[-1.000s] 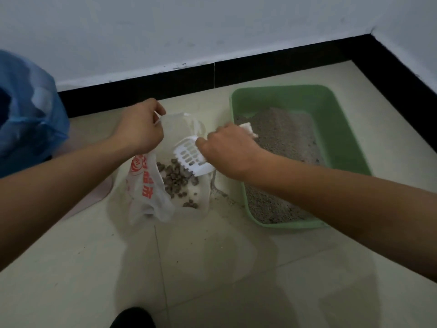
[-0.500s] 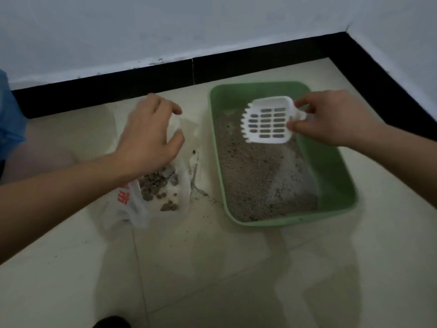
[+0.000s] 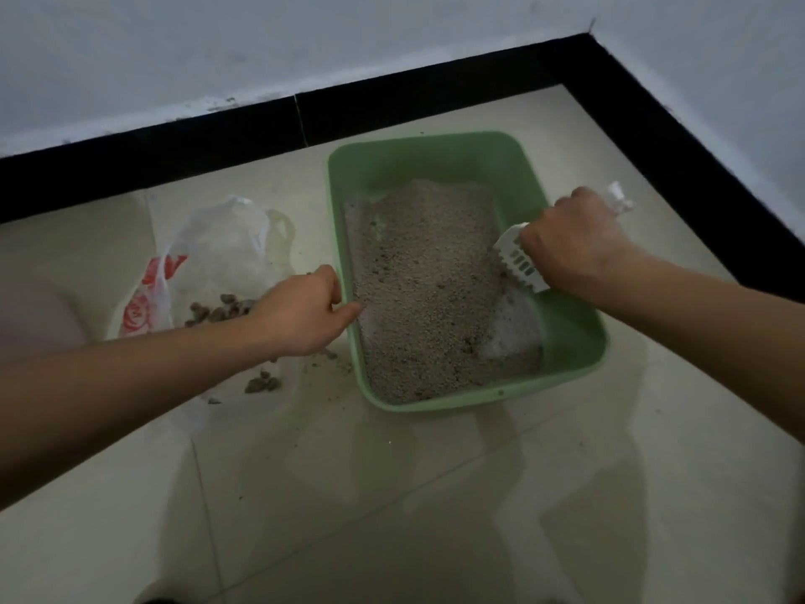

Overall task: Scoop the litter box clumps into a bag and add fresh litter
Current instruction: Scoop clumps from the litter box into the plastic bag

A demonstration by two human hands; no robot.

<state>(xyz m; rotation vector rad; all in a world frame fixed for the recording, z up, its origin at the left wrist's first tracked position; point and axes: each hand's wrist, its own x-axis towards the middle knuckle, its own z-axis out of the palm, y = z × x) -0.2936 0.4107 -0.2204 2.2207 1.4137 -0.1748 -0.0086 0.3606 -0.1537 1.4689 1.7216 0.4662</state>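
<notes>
- The green litter box [image 3: 479,396] sits on the pale tiled floor [image 3: 392,516], toward 12 o'clock from the middle of the view and near the room's corner.
- Grey litter [image 3: 427,289] fills most of it, heaped highest at its 12 o'clock end. A pale bare patch [image 3: 509,329] shows at about 4 o'clock inside the box.
- The right hand [image 3: 575,246] is closed round the handle of the white slotted scoop [image 3: 518,261]. The scoop's toothed edge touches the litter at the box's 3 o'clock side, and the handle's end sticks out past the knuckles.
- The left hand [image 3: 300,311] grips the box's rim at 9 o'clock, fingers curled over the edge and thumb lying inside against the wall.
- A thin plastic bag [image 3: 218,241] with red print lies slumped on the floor at 9 o'clock from the box, just beside it.
- Brown clumps [image 3: 218,311] lie in the bag, partly behind the left forearm. A few more pieces [image 3: 261,383] lie toward 7 o'clock; whether these are inside the clear plastic I cannot tell.
- A black baseboard [image 3: 435,98] runs below the white wall [image 3: 305,45].
</notes>
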